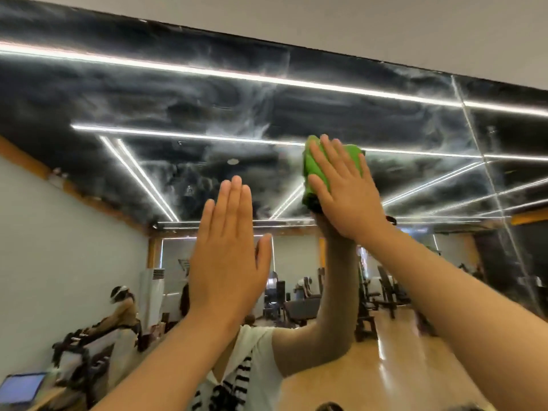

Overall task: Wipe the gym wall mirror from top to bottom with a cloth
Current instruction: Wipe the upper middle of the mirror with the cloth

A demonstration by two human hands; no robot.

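Cloth (352,155) | right hand (350,200) flat, pressing it to mirror (178,93) | left hand (228,256) flat

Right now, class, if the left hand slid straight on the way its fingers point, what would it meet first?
The left hand points up the mirror, clear of the green cloth. Its way looks free across smeared glass to the mirror's top edge; whether it touches the glass is unclear.

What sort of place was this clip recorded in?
Most likely a gym: the large wall mirror reflects weight benches, an exercise machine and a wide wooden floor.
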